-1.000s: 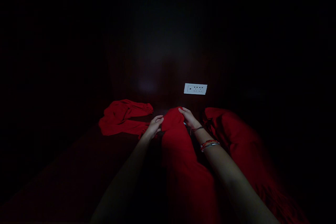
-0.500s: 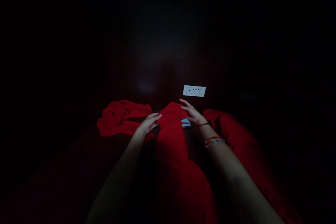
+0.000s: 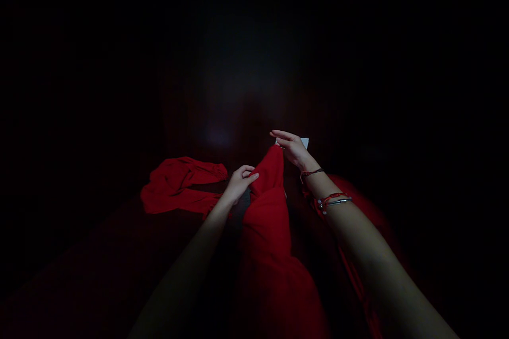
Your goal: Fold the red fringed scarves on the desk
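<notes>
A long red cloth point(image 3: 266, 222) stretches from near my body toward the wall, its far end raised between my hands. My left hand point(image 3: 240, 183) has the cloth's left edge pinched between thumb and fingers. Higher up, my right hand point(image 3: 292, 147) grips the tip of the cloth, which is drawn up to a point there; its upper fingers reach out to the left. Bracelets circle my right wrist. The cloth's near part fades into the dark.
Another bunched red cloth point(image 3: 175, 185) lies to the left. More red fabric point(image 3: 358, 201) spreads at the right, partly behind my right forearm. A white wall socket plate point(image 3: 305, 142) is mostly covered by my right hand. Surroundings are very dark.
My right hand has risen, pulling the cloth's far end up into a point and covering the socket plate. My left hand has shifted slightly right. The flat pale object beneath the cloth is now mostly hidden.
</notes>
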`<control>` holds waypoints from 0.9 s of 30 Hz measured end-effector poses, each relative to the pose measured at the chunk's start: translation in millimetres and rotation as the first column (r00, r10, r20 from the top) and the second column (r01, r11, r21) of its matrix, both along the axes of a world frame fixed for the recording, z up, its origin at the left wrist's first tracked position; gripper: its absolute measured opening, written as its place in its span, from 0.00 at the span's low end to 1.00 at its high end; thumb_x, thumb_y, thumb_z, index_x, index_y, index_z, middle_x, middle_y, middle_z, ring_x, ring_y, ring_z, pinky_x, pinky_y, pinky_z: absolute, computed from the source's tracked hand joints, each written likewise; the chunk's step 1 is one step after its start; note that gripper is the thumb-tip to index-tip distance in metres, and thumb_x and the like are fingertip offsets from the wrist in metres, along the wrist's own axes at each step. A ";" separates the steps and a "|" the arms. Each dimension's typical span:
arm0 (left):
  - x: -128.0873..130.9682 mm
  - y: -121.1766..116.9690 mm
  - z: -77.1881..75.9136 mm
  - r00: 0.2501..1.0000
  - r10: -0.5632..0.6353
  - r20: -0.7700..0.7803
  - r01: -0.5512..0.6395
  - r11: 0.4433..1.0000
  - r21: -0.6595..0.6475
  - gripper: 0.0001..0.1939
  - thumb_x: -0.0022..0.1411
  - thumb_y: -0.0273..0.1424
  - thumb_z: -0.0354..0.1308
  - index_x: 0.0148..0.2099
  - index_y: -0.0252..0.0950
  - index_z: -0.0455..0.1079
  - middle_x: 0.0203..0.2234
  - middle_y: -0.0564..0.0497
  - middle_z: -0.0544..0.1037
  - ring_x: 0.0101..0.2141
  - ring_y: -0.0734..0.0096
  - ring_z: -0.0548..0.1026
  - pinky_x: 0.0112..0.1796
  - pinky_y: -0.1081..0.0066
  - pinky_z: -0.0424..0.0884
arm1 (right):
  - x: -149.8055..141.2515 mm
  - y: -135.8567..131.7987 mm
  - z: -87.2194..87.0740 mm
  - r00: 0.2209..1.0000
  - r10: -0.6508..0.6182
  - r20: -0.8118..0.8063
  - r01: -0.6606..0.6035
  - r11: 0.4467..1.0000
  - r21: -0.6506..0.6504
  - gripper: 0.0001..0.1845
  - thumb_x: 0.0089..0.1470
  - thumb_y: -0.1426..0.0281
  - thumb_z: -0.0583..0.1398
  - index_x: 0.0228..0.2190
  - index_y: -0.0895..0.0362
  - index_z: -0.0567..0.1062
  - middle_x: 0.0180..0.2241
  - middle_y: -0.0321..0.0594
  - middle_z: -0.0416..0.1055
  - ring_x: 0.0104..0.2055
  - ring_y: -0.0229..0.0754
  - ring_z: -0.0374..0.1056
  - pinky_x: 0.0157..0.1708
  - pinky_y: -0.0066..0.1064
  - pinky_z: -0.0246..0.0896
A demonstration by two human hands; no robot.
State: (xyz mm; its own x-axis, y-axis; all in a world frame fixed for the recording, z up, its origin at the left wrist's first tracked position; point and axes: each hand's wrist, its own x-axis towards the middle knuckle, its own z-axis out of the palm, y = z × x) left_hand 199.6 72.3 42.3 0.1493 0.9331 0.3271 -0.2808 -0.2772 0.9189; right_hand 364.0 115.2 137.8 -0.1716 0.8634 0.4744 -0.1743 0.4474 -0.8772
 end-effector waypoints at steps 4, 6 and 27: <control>8.7 9.0 -16.9 0.976 0.083 0.201 -0.072 0.995 -0.062 0.09 0.46 0.34 0.54 0.29 0.36 0.58 0.21 0.57 0.65 0.23 0.79 0.66 0.27 0.77 0.63 | 1.2 -0.8 -5.6 1.000 -0.016 0.013 0.016 0.999 -0.040 0.17 0.40 0.73 0.59 0.37 0.54 0.68 0.41 0.38 0.66 0.39 0.35 0.64 0.33 0.27 0.60; 9.8 13.8 -21.4 0.972 0.140 0.186 -0.142 0.990 -0.006 0.07 0.48 0.33 0.52 0.30 0.36 0.59 0.21 0.57 0.64 0.24 0.79 0.66 0.27 0.78 0.62 | 3.9 -4.7 -16.9 0.997 0.021 0.077 -0.008 0.985 -0.172 0.16 0.42 0.68 0.58 0.37 0.54 0.68 0.38 0.38 0.68 0.35 0.34 0.65 0.32 0.28 0.60; -7.6 4.7 -2.5 1.000 0.004 0.004 -0.004 0.997 0.071 0.16 0.38 0.29 0.61 0.33 0.34 0.65 0.29 0.54 0.69 0.33 0.75 0.68 0.35 0.76 0.62 | 15.2 -14.5 -28.3 0.960 0.231 0.160 -0.175 0.937 -0.302 0.07 0.40 0.70 0.60 0.25 0.60 0.70 0.23 0.34 0.69 0.24 0.31 0.63 0.27 0.24 0.57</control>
